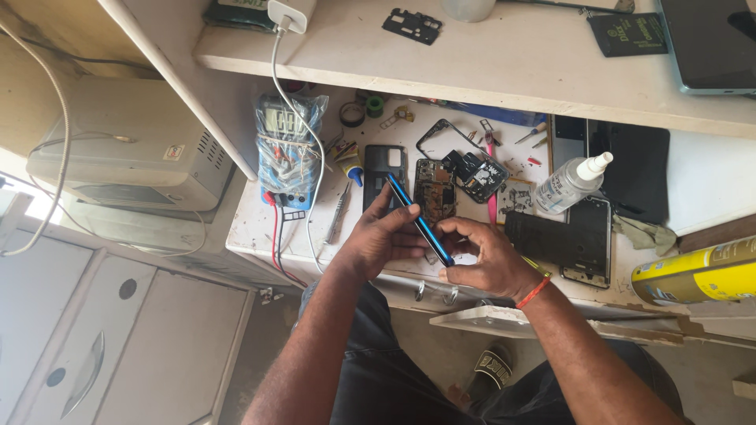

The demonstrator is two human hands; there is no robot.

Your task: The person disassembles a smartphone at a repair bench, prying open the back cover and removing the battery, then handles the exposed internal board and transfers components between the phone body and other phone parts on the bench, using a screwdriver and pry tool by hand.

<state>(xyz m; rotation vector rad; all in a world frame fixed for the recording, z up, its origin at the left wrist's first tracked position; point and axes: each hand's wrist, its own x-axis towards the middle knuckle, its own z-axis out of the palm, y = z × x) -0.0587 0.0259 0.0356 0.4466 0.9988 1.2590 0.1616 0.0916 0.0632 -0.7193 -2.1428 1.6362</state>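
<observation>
Left hand and right hand both gripping a blue-edged phone edge-on above the workbench, yellow spray can lying cut off at right, dark labelled pouch sitting on the shelf, plastic-wrapped multimeter standing half hidden.

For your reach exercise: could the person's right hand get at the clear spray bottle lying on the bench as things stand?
Probably yes, once freed: the right hand now grips the blue phone, and the spray bottle lies just beyond it, nothing between.

Both hands gripping blue phone edge-on, over cluttered workbench
</observation>
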